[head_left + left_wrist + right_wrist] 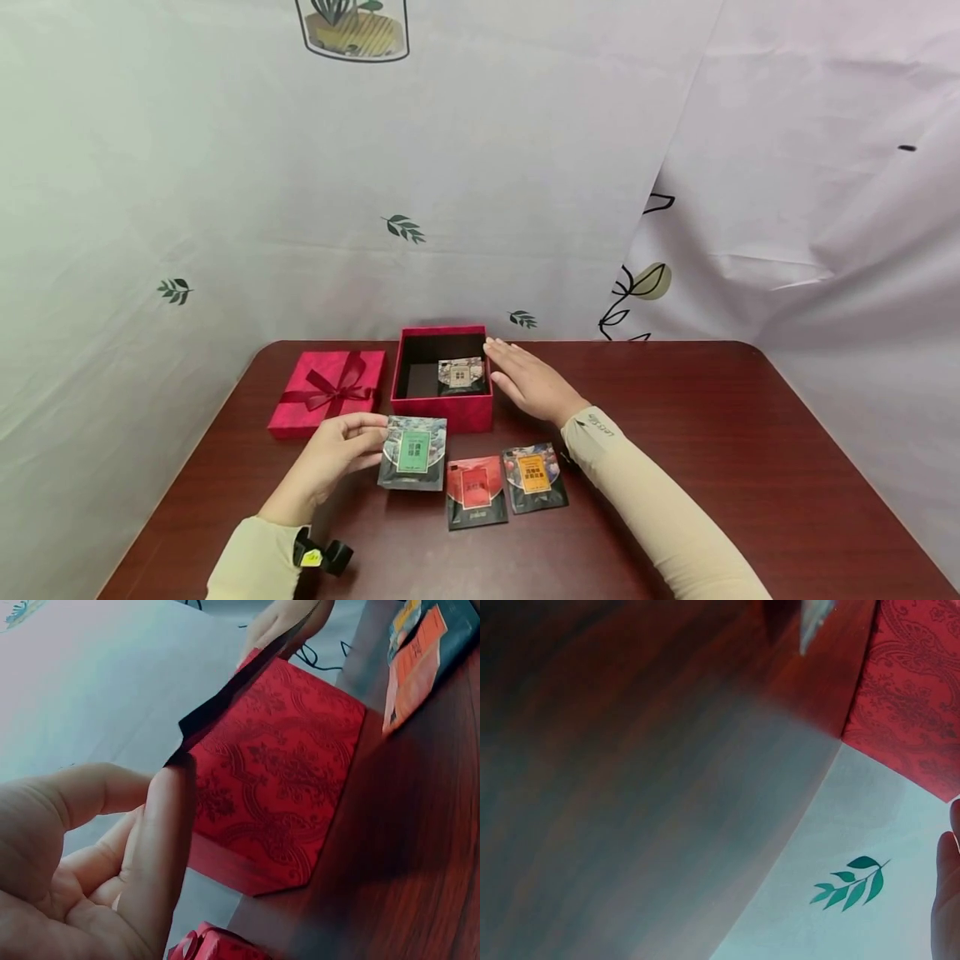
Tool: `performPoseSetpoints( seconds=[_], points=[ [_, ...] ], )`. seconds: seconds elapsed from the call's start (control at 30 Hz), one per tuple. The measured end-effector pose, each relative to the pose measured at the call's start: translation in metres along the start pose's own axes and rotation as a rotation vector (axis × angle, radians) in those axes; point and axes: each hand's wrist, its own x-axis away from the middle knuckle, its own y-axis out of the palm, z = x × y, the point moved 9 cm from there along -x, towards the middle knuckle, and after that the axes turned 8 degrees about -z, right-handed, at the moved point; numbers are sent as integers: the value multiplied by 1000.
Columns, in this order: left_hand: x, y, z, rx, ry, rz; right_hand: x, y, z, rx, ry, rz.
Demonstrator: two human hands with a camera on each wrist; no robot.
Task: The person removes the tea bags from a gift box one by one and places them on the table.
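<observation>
My left hand [341, 454] pinches a tea sachet with a green label [412, 454] by its left edge, in front of the red box [442, 412]. Seen edge-on in the left wrist view, that sachet [225, 701] sits between thumb and finger. At the box's right side is my right hand [536, 383], fingers straight, with the fingertips at the rim. Inside the box lies a sachet with a pale label [461, 375]. Two more sachets lie on the table: one with a red label [476, 492], one with an orange label [534, 477].
Left of the box lies its red lid [327, 392] with a dark red ribbon bow. Everything stands on a dark brown wooden table [712, 433]. A pale printed cloth [487, 167] hangs behind the table's far edge.
</observation>
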Motion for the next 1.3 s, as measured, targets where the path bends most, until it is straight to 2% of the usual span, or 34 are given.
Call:
performPoseSetpoints(
  seconds=[0.47, 0.73, 0.83, 1.03, 1.3],
  points=[
    [-4, -4, -26, -75, -86, -76, 0, 2, 1, -11, 4, -1],
    [-6, -4, -38, -79, -84, -137, 0, 3, 1, -11, 9, -3],
    [-6, -5, -40, -101, -84, -127, 0, 4, 2, -10, 15, -7],
    [-6, -4, -35, -204, -69, -80, 0, 3, 1, -13, 6, 5],
    [-4, -2, -30, -313, -88, -26, -1, 1, -1, -13, 2, 8]
  ],
)
